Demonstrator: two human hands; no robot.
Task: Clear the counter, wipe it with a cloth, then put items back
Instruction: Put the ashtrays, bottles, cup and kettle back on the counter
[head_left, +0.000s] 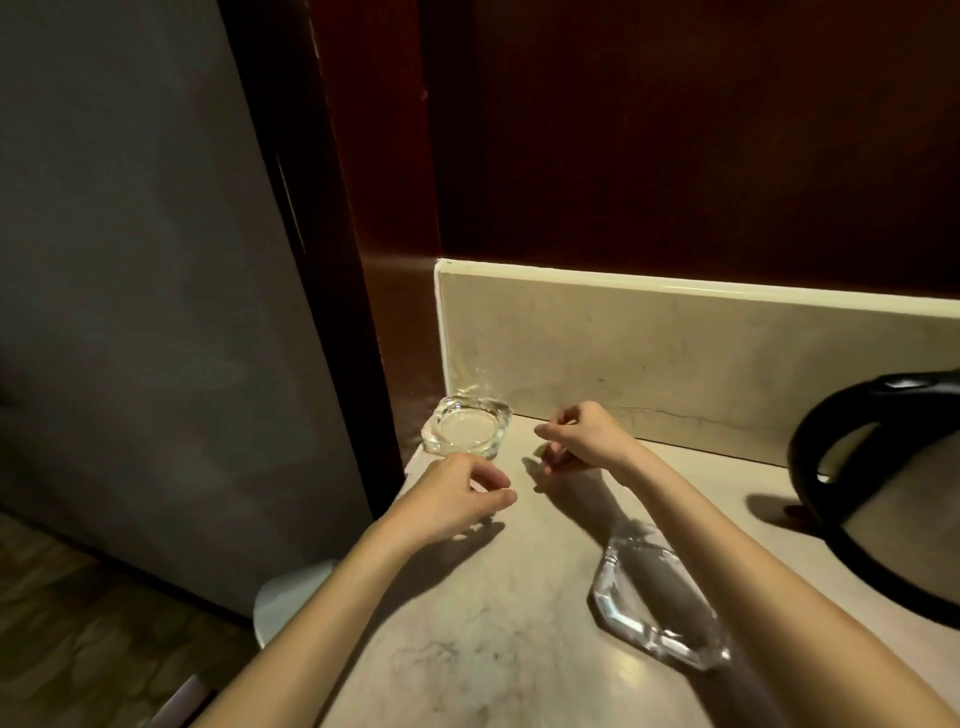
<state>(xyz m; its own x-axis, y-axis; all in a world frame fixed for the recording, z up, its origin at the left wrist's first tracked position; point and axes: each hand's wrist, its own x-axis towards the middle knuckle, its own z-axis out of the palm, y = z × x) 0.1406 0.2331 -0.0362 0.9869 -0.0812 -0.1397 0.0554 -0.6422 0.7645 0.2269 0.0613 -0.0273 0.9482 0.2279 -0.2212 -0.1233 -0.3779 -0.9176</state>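
Note:
A clear glass ashtray (466, 427) sits in the far left corner of the pale marble counter (498, 623). My left hand (457, 493) hovers just in front of it, fingers loosely curled and holding nothing. To the right of the ashtray my right hand (582, 436) hangs over the counter, fingers apart and bent, also holding nothing. A second clear glass piece (660, 608), angular and flat, lies under my right forearm, partly hidden by it. No cloth is in view.
A black-handled kettle (872, 499) stands at the right edge. A low marble backsplash (675, 343) and dark wood panelling close the back. The counter's left edge drops beside a grey wall (156, 312); a round white object (291, 603) sits below.

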